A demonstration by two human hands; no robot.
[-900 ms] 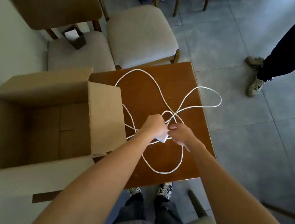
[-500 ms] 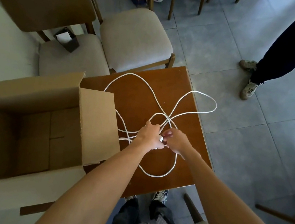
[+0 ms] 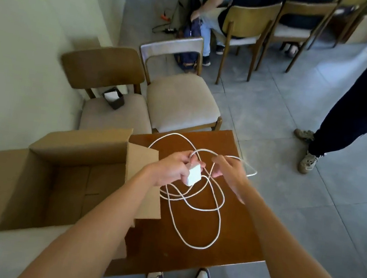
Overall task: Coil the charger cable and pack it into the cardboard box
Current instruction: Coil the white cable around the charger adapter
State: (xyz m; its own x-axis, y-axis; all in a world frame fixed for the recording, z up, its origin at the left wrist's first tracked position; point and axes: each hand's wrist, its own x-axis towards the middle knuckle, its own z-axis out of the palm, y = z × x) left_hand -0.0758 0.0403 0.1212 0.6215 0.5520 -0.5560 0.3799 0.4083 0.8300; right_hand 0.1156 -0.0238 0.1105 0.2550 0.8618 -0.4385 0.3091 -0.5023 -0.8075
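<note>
Head | left grip (image 3: 173, 169) holds charger (image 3: 194, 175) | right grip (image 3: 227, 171) likely pinching cable (image 3: 206, 203)

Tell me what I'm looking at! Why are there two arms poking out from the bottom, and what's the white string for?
There is no machine here. A person wears a camera on their head, so the picture looks forward and down from their eyes, and the two arms are their own.

The left hand holds a small white charger block. The right hand is beside it, fingers curled at the white charger cable, though it is too blurry to say how tightly. The "string" is that cable. It still lies in loose loops on the brown wooden table.

To the left stands an open cardboard box. Nothing can be seen inside it; the cable is meant to go there once coiled.

Behind the table are two cushioned chairs, and a small dark holder sits on one. Other people stand and sit farther away.
</note>
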